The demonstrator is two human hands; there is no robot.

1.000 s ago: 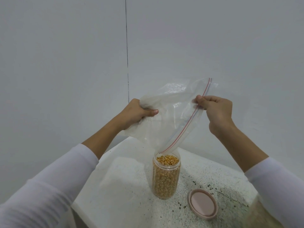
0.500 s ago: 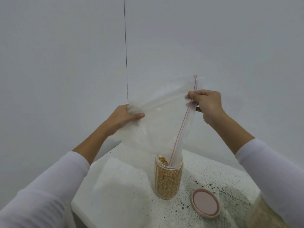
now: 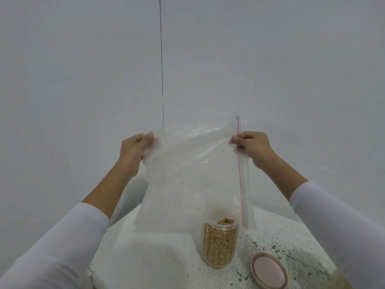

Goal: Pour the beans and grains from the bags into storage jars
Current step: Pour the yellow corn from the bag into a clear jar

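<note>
A clear zip bag [image 3: 193,176] with a red seal strip hangs spread out above the table and looks empty. My left hand [image 3: 133,147] grips its upper left corner. My right hand [image 3: 253,146] pinches its upper right corner at the seal strip. Below the bag's lower edge stands an open clear jar [image 3: 219,243], filled to the top with yellow-brown grains. The bag partly veils the jar's mouth.
A pink round lid [image 3: 269,272] lies on the speckled white table [image 3: 162,265] to the right of the jar. A white wall stands close behind. A brownish thing shows blurred at the bottom right edge.
The bag's corner has come out of the jar. Both hands rose and moved apart, turning the bag so that it hangs flat with the seal strip upright on the right.
</note>
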